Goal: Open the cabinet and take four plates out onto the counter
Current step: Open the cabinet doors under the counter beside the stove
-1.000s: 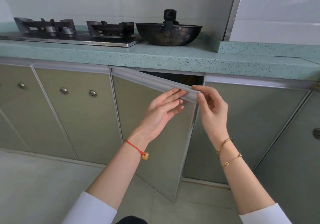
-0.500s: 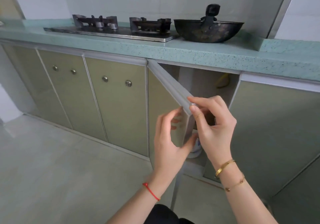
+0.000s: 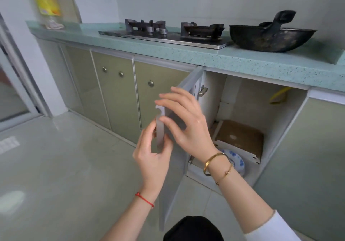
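Head view shows us at the cabinet door (image 3: 175,166), our landmark, swung wide so we can reach inside. Left of its free edge, our left hand (image 3: 155,153) pinches the pale metal frame; our right hand (image 3: 186,123) lies across the frame with fingers spread, gripping nothing, likely steadying it. Right of the door, a round blue-patterned plate (image 3: 236,161) leans low inside beside a flat brown board. Above runs the speckled green tabletop (image 3: 242,61).

A dark wok (image 3: 270,39) sat just right of the gas hob (image 3: 164,35); a cardboard box (image 3: 240,138) lay inside.
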Tool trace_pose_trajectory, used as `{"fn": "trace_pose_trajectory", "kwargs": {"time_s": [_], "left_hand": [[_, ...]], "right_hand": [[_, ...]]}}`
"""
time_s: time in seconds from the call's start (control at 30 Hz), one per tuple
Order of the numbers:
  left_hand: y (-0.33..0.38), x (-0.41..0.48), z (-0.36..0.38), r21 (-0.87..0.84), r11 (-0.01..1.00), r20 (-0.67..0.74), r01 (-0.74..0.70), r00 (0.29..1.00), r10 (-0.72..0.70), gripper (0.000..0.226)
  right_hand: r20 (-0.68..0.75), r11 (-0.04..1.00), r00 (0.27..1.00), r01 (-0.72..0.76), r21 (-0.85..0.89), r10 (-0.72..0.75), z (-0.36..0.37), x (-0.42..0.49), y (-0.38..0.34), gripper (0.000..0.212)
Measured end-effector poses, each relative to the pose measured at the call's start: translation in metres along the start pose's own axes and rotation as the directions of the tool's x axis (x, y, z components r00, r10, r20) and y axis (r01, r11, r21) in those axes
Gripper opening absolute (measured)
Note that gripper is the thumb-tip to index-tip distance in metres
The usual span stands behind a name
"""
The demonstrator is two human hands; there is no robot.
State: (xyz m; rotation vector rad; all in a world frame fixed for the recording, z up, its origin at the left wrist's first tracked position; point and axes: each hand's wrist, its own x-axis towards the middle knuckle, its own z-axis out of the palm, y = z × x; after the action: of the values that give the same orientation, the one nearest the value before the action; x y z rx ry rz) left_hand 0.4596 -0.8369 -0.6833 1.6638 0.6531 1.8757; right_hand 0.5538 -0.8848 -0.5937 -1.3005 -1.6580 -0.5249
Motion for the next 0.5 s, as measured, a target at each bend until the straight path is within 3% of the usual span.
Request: {"fn": "trace_pose_trajectory", "kwargs": {"time_s": [0.23, 0.5], "left_hand": [[-0.023, 0.041, -0.024, -0.069, 0.987, 0.008, 0.143, 0.990, -0.143, 0.051], [-0.030, 0.059, -0.038, -0.105, 0.970, 0.118, 0.218, 0.971, -0.206, 0.046]], "right_hand": [[0.098, 0.999, 0.995, -0.011, 0.052, 0.006, 0.056, 0.037, 0.001, 0.025], [0.032, 0.996, 0.999, -0.033, 0.086, 0.030, 0.081, 0.043, 0.004, 0.026]]}}
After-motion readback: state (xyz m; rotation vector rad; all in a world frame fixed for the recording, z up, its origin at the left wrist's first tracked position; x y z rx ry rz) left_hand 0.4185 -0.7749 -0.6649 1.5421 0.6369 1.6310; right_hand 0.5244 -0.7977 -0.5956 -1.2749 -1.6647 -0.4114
